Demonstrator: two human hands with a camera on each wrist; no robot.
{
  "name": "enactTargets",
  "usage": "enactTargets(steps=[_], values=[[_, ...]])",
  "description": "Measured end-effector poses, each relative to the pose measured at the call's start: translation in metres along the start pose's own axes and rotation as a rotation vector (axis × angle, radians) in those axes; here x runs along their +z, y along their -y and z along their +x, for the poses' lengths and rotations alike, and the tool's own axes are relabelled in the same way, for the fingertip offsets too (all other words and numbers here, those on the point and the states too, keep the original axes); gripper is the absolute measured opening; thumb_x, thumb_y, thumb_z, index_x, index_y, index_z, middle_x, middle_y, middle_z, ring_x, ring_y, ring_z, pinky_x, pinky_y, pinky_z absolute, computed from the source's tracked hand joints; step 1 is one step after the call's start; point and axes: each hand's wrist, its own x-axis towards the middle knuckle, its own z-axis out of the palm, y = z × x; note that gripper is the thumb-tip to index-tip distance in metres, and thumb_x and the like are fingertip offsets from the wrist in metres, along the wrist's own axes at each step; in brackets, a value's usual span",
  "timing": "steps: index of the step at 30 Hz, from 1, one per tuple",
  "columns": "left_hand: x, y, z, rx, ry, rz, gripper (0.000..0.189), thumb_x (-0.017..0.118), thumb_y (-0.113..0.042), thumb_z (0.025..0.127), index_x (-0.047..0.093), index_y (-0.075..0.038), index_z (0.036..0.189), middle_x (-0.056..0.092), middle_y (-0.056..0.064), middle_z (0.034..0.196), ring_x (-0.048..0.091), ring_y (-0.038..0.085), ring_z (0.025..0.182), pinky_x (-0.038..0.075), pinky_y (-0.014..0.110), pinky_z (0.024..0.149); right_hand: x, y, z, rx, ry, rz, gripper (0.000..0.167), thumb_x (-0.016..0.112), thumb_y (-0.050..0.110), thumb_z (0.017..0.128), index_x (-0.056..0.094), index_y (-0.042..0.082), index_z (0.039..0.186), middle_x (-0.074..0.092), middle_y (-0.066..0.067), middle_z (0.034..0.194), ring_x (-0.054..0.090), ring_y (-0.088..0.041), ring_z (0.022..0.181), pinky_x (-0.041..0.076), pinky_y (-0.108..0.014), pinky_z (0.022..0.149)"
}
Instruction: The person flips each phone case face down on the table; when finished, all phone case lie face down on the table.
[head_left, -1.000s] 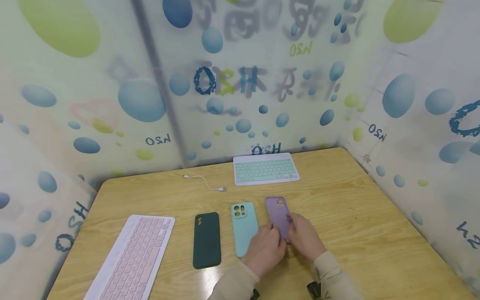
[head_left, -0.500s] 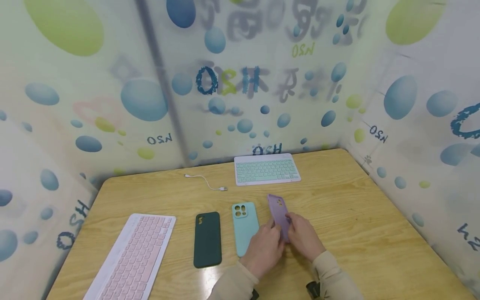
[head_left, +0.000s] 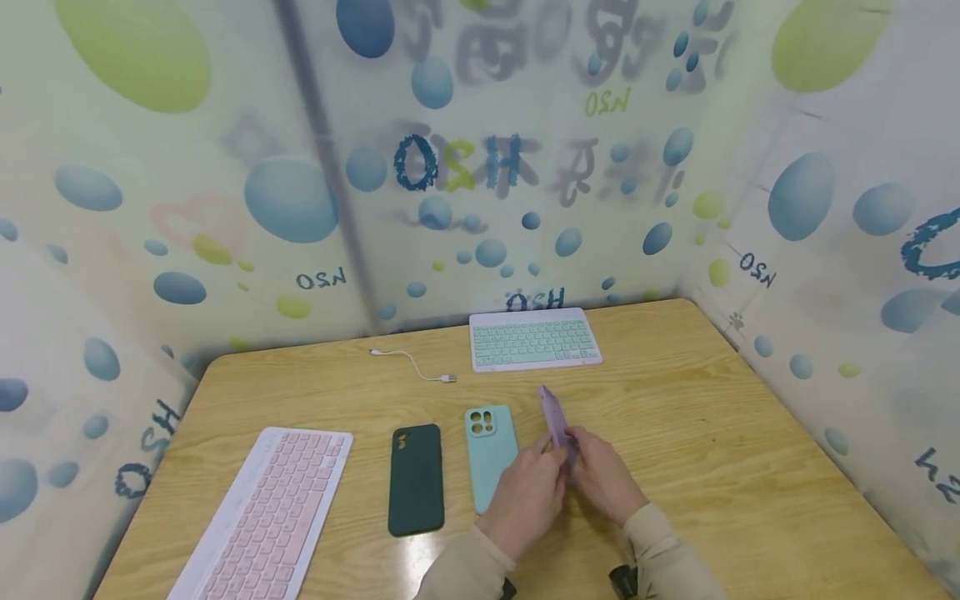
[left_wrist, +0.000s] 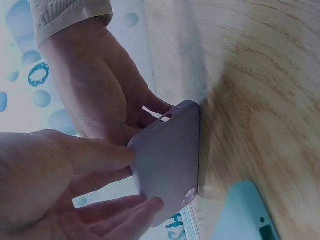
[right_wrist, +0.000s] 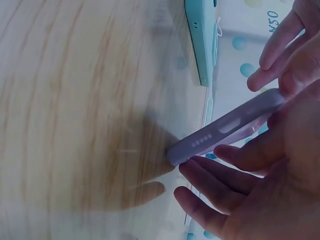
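A purple phone case (head_left: 555, 417) stands tilted on its long edge in the head view, one edge close to the wooden table. My left hand (head_left: 527, 497) grips it from the left; in the left wrist view the thumb and fingertips hold the upper edge of the purple case (left_wrist: 165, 160). From the other side my right hand (head_left: 603, 475) holds it, with the fingers at its inner side in the right wrist view, where the end with a port slot shows on the case (right_wrist: 225, 127). Beside my left hand lies a light-blue phone case (head_left: 489, 458).
A dark green phone case (head_left: 416, 479) lies left of the blue one. Farther left is a pink-keyed keyboard (head_left: 262, 517). Toward the back lie a white USB cable (head_left: 411, 364) and a green-keyed keyboard (head_left: 535, 340). Patterned walls (head_left: 480, 250) surround the wooden table (head_left: 720, 450).
The purple phone case has turned from lying nearly flat, its back showing, to standing on its edge. Both hands have kept hold of it; the other things stay put.
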Motion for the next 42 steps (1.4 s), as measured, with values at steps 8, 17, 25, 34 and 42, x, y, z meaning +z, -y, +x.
enactTargets(steps=[8, 17, 25, 34, 42], values=[[-0.0001, -0.0015, 0.0001, 0.001, -0.001, -0.009, 0.026, 0.066, -0.007, 0.091, 0.071, -0.008, 0.117, 0.057, 0.019, 0.138, 0.066, 0.030, 0.113, 0.060, 0.030, 0.074, 0.0037, 0.0018, -0.0005, -0.020, 0.012, 0.040, 0.035, 0.051, -0.003, 0.092, 0.056, -0.011, 0.126, 0.066, -0.027, 0.118, 0.065, -0.040, 0.110, 0.053, -0.050, 0.092], [-0.0023, -0.0042, -0.0014, -0.009, 0.000, -0.032, 0.027, 0.066, -0.006, 0.092, 0.071, -0.007, 0.119, 0.061, 0.017, 0.132, 0.067, 0.027, 0.109, 0.059, 0.030, 0.075, 0.0041, 0.0002, -0.0004, -0.007, 0.045, 0.062, 0.037, 0.048, -0.003, 0.092, 0.055, -0.008, 0.129, 0.066, -0.025, 0.119, 0.067, -0.033, 0.106, 0.054, -0.048, 0.089], [-0.0039, -0.0050, -0.0023, 0.019, -0.020, -0.004, 0.026, 0.066, -0.007, 0.092, 0.071, -0.008, 0.118, 0.063, 0.010, 0.123, 0.067, 0.019, 0.100, 0.056, 0.025, 0.068, 0.0045, -0.0005, -0.0028, -0.036, 0.048, 0.114, 0.034, 0.045, -0.003, 0.095, 0.057, -0.006, 0.127, 0.068, -0.022, 0.117, 0.065, -0.024, 0.098, 0.055, -0.043, 0.084], [-0.0045, -0.0056, -0.0030, 0.060, -0.023, -0.051, 0.026, 0.064, -0.005, 0.093, 0.070, -0.003, 0.118, 0.060, 0.007, 0.112, 0.063, 0.011, 0.088, 0.051, 0.017, 0.064, 0.0024, -0.0022, -0.0050, -0.047, 0.097, 0.156, 0.037, 0.042, -0.001, 0.098, 0.053, -0.007, 0.133, 0.061, -0.026, 0.129, 0.062, -0.033, 0.114, 0.052, -0.050, 0.093], [-0.0010, -0.0069, -0.0027, 0.052, -0.024, -0.072, 0.028, 0.064, -0.004, 0.092, 0.069, -0.003, 0.120, 0.061, 0.013, 0.128, 0.068, 0.020, 0.103, 0.057, 0.023, 0.075, -0.0002, -0.0009, -0.0076, -0.030, 0.051, 0.172, 0.044, 0.044, -0.004, 0.093, 0.051, -0.005, 0.137, 0.058, -0.025, 0.134, 0.057, -0.038, 0.124, 0.048, -0.054, 0.100]])
